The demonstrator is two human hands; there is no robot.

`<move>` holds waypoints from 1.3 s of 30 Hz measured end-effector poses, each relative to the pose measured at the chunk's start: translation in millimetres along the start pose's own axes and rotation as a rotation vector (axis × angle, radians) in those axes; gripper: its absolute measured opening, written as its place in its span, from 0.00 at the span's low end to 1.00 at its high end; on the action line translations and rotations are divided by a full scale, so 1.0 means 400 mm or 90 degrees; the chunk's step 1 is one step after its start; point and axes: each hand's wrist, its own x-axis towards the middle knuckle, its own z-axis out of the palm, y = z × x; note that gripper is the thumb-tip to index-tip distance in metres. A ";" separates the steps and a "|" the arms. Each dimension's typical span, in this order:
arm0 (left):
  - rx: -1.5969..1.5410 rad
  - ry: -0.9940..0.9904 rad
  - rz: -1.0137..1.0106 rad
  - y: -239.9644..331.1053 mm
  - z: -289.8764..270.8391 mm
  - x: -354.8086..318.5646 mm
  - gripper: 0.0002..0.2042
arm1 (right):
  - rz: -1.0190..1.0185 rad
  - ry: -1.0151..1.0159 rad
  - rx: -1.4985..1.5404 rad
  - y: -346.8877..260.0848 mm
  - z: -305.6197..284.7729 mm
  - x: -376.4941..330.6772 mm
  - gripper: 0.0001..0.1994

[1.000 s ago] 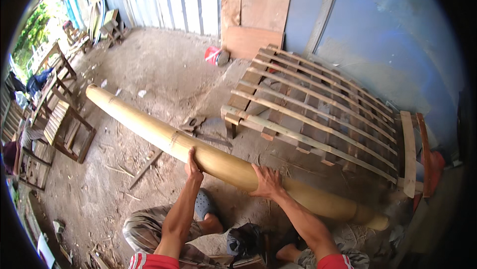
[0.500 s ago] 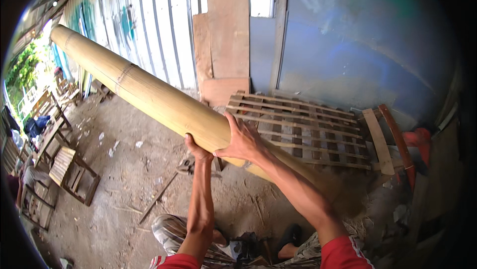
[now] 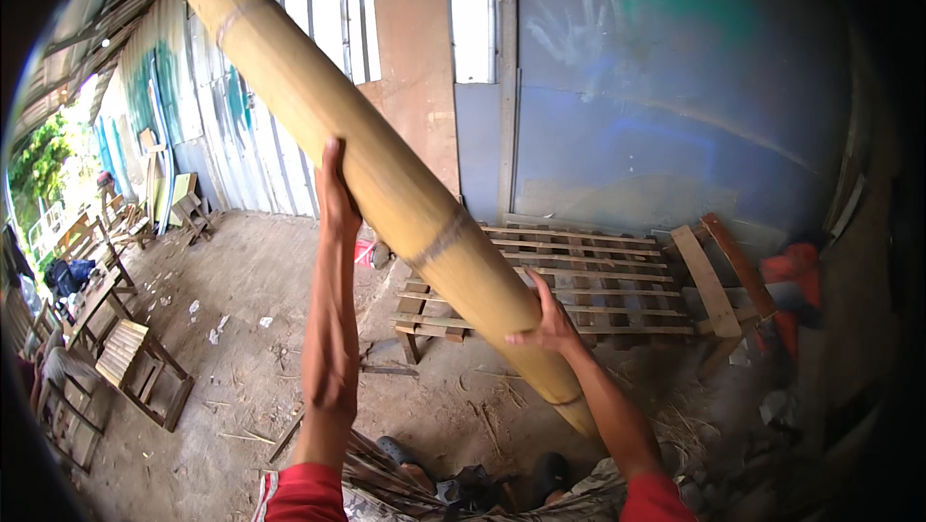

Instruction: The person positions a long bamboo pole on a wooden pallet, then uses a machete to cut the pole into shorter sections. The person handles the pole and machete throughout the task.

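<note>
Bamboo pole [image 3: 376, 175]: steeper than earlier
Left hand [image 3: 336, 186]: holding pole, left of slatted rack [image 3: 627, 329]
Right hand [image 3: 550, 322]: holding pole, in front of rack

The upper end of the bamboo pole [image 3: 391, 179] is cut off by the top edge, and its lower end is partly covered by the right forearm [image 3: 617, 416]. Most fingers of the left hand [image 3: 338, 194] are hidden behind the pole. The slatted platform [image 3: 598, 278] is partly concealed also. Between the feet [image 3: 552, 476], a dark thing [image 3: 470, 489] cannot be recognised.
</note>
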 end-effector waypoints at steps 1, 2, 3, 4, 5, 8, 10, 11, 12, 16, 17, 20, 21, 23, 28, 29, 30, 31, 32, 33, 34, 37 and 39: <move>0.032 -0.011 0.025 0.025 0.020 0.041 0.34 | 0.007 0.005 0.019 -0.026 -0.003 0.035 0.67; 0.072 -0.003 0.012 0.078 0.040 0.067 0.35 | 0.007 0.008 0.042 -0.055 0.013 0.062 0.67; 0.096 0.000 -0.001 0.093 0.069 0.098 0.37 | -0.037 0.025 0.076 -0.068 0.017 0.080 0.67; 0.137 0.060 0.052 0.100 0.100 0.137 0.39 | -0.031 0.044 0.066 -0.056 0.027 0.095 0.66; 0.139 0.026 0.067 0.119 0.147 0.171 0.39 | -0.030 0.070 0.055 -0.047 0.031 0.117 0.66; 0.201 -0.048 0.079 0.162 0.260 0.202 0.39 | -0.154 0.138 0.079 -0.056 0.034 0.163 0.64; 0.256 -0.081 0.126 0.182 0.320 0.255 0.42 | -0.210 0.167 0.147 -0.093 0.042 0.215 0.63; 0.266 -0.096 0.123 0.183 0.352 0.253 0.44 | -0.204 0.190 0.152 -0.091 0.056 0.223 0.62; 0.302 -0.129 0.104 0.176 0.371 0.232 0.47 | -0.198 0.214 0.156 -0.086 0.067 0.235 0.62; 0.336 -0.121 0.042 0.066 0.440 0.148 0.54 | -0.147 0.207 0.161 -0.065 0.052 0.184 0.65; 0.316 -0.106 0.029 0.049 0.462 0.131 0.54 | -0.152 0.197 0.167 -0.057 0.034 0.172 0.65; 0.307 -0.161 -0.014 -0.001 0.528 0.151 0.52 | -0.074 0.200 0.154 -0.034 -0.050 0.172 0.63; 0.284 -0.175 -0.040 -0.018 0.556 0.132 0.52 | -0.044 0.203 0.150 -0.028 -0.082 0.173 0.62; 0.286 -0.163 -0.014 -0.065 0.572 0.138 0.49 | -0.137 0.226 0.200 -0.129 -0.187 0.273 0.58; 0.278 -0.166 -0.048 -0.239 0.521 -0.014 0.44 | -0.237 0.299 0.148 -0.286 -0.425 0.392 0.59; 0.343 -0.139 -0.039 -0.315 0.465 -0.071 0.45 | -0.233 0.329 0.163 -0.264 -0.432 0.399 0.58; 0.378 -0.136 -0.108 -0.363 0.430 -0.163 0.43 | -0.195 0.351 0.170 -0.230 -0.445 0.393 0.58; 0.391 -0.102 -0.177 -0.430 0.367 -0.248 0.45 | -0.162 0.370 0.184 -0.208 -0.443 0.393 0.58; 0.386 -0.055 -0.262 -0.490 0.303 -0.334 0.48 | -0.144 0.384 0.188 -0.202 -0.445 0.391 0.57; 0.370 0.089 -0.326 -0.580 0.236 -0.425 0.52 | -0.134 0.395 0.193 -0.212 -0.449 0.398 0.57; 0.055 -0.006 -0.460 -0.662 0.148 -0.517 0.53 | -0.129 0.406 0.200 -0.225 -0.452 0.405 0.57; -0.347 0.170 -0.850 -0.744 0.104 -0.739 0.49 | -0.114 0.437 0.231 -0.201 -0.488 0.387 0.57; -0.518 0.267 -0.796 -0.733 0.202 -0.806 0.49 | -0.108 0.466 0.222 -0.173 -0.522 0.345 0.56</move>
